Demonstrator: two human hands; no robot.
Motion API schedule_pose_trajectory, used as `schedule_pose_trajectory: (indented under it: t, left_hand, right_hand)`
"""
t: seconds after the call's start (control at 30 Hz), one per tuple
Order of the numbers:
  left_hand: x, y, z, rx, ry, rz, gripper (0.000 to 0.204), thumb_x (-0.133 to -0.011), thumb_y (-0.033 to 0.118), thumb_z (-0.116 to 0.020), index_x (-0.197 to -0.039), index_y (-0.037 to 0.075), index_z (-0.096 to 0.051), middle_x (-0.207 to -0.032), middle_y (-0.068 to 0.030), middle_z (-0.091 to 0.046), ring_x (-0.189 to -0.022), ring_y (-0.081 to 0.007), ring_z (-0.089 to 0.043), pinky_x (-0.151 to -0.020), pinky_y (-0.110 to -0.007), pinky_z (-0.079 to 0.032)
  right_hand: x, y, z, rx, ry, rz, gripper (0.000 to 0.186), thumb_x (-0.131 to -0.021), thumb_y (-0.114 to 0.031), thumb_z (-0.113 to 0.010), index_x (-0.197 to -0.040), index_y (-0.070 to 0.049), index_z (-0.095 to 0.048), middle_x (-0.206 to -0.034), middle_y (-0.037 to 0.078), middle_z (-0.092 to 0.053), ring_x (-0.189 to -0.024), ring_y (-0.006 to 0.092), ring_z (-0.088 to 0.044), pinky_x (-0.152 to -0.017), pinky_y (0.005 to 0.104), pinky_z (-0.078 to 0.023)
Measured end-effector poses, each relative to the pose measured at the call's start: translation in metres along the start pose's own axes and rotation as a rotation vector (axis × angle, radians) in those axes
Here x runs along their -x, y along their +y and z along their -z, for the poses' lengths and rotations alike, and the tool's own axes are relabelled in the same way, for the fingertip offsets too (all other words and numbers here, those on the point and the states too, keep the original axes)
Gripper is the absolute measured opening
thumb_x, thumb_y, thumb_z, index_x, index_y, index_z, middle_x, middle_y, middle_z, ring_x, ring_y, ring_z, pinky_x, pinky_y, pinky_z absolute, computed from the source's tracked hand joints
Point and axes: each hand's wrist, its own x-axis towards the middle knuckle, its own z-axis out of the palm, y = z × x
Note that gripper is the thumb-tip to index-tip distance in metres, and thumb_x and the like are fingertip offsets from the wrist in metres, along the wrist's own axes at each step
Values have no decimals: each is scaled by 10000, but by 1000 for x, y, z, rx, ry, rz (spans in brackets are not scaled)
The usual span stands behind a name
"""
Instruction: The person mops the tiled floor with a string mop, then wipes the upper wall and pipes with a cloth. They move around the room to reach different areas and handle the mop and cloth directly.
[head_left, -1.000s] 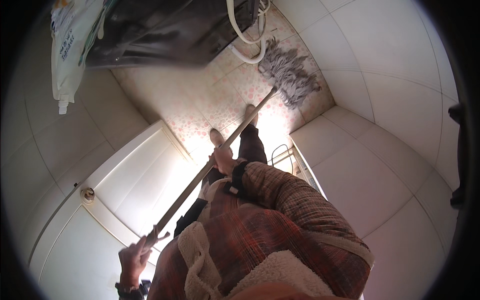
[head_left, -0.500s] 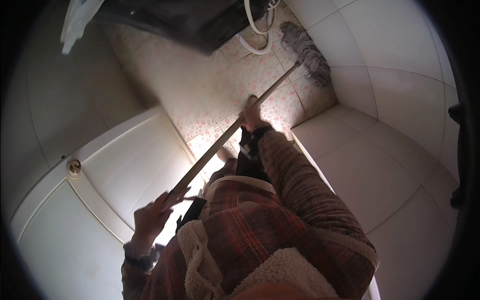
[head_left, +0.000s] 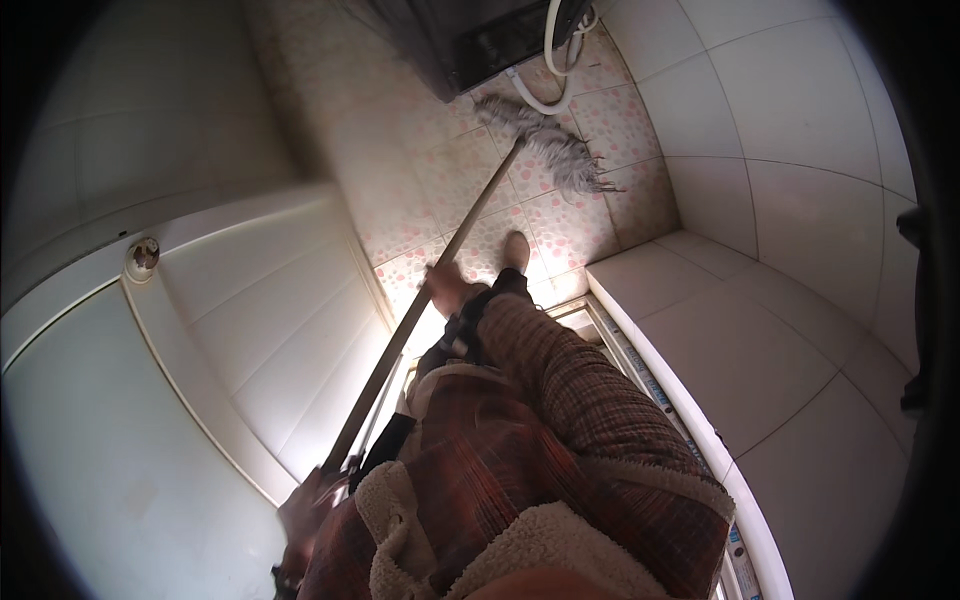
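Note:
A mop with a long wooden handle (head_left: 478, 208) slants across the middle of the view. Its grey string head (head_left: 556, 148) lies spread on the pink-patterned floor tiles, just below a white hose. My right hand (head_left: 448, 288) is wrapped around the middle of the handle. Lower down, near the handle's upper end, my left hand (head_left: 308, 508) is closed on it, somewhat blurred. My shoe (head_left: 516, 250) shows on the tiles to the right of the handle.
A dark appliance (head_left: 490, 50) with a white hose (head_left: 548, 106) stands at the far side. White tiled walls (head_left: 800, 200) close in the right. On the left is a white door (head_left: 260, 310) with a round knob (head_left: 142, 258). A door sill track (head_left: 640, 370) runs beside my right arm.
The mop head has swept left from the right wall's corner toward the hose and appliance. My right hand has moved left and nearer; my left hand has dropped lower.

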Motion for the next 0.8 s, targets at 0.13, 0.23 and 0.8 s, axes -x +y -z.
schedule_pose_trajectory:
  t: [0.13, 0.23, 0.8]
  left_hand:
    - [-68, 12, -62, -209, -100, -393, 463, -819, 162, -715, -1262, 123, -586, -892, -124, -708, -774, -299, -703, -641, -418, -564]
    - [-57, 5, -57, -173, -239, -76, 441, -821, 158, -726, -1242, 157, -593, -901, -127, -705, -776, -317, -698, -640, -412, -562]
    - [-80, 49, -47, -25, -171, -117, 485, -860, 138, -710, -1317, 90, -556, -942, -164, -714, -851, -333, -711, -692, -382, -566]
  right_hand:
    - [-68, -78, 93, 13, 235, 75, 336, -950, -248, -528, -1130, 0, -393, -1045, 188, -525, -885, 332, -671, -672, 400, -587]
    - [-65, -51, 89, 114, 234, 80, 451, -934, -222, -532, -1216, 52, -312, -1115, 241, -498, -912, 338, -672, -640, 383, -592]
    - [-69, -96, 99, 163, 229, 119, 208, -874, -183, -629, -771, -5, -602, -630, 96, -603, -582, 251, -655, -506, 368, -540]
